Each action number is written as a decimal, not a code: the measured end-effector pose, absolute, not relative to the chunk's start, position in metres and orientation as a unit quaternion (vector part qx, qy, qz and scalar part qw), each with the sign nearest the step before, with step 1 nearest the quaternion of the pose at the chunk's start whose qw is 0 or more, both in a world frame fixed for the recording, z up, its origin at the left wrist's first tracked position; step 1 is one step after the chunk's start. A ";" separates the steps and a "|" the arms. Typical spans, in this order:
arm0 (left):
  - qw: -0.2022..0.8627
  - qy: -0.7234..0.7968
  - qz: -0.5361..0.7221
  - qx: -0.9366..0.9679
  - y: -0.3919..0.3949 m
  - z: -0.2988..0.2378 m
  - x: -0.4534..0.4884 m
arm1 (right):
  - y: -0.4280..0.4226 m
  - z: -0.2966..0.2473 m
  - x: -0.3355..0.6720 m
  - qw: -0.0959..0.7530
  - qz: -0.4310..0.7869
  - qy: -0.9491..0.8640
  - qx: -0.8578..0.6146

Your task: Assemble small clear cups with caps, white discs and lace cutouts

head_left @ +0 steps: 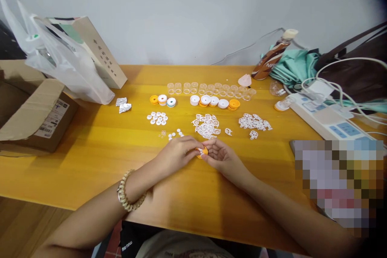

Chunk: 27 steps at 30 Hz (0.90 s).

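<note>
Between the fingertips of both hands is a round orange plastic piece [203, 152] with a white part at its middle. My left hand [183, 150] pinches its left side, and my right hand [223, 156] steadies its right side with thumb and fingers. Just beyond lie small white caps [175, 134], partly hidden by my left hand, and tiny clear rings [163, 133]. A heap of white openwork plastic pieces [207, 126] is behind my hands, with a second heap [254, 122] to the right. White round caps [157, 118] are grouped on the left.
Clear cups [208, 89] stand in a row behind orange and white discs [214, 100]. At left are a cardboard box [36, 113], a plastic bag [69, 64] and foil pieces [124, 107]. A bottle [269, 60], cables and a power strip [326, 117] occupy the right.
</note>
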<state>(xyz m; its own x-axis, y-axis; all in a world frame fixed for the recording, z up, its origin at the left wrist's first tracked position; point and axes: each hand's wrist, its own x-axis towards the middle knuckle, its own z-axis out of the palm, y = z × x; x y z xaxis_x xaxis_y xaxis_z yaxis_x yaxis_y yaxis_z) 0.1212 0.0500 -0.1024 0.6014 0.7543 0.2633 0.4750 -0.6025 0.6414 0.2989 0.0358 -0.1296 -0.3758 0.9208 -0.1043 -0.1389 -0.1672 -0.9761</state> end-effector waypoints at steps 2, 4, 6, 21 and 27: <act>0.247 0.356 0.243 0.868 0.050 -0.102 0.121 | 0.035 -0.131 0.298 0.401 0.655 -0.509 -0.388; 0.220 0.349 0.205 0.888 0.052 -0.100 0.119 | 0.035 -0.131 0.298 0.393 0.659 -0.510 -0.389; 0.183 0.331 0.161 0.912 0.054 -0.096 0.116 | 0.035 -0.129 0.298 0.379 0.667 -0.510 -0.388; 0.145 0.216 0.132 0.957 0.063 -0.092 0.105 | 0.037 -0.118 0.300 0.354 0.683 -0.504 -0.394; 0.126 0.200 0.101 0.966 0.065 -0.088 0.104 | 0.037 -0.120 0.300 0.354 0.687 -0.497 -0.396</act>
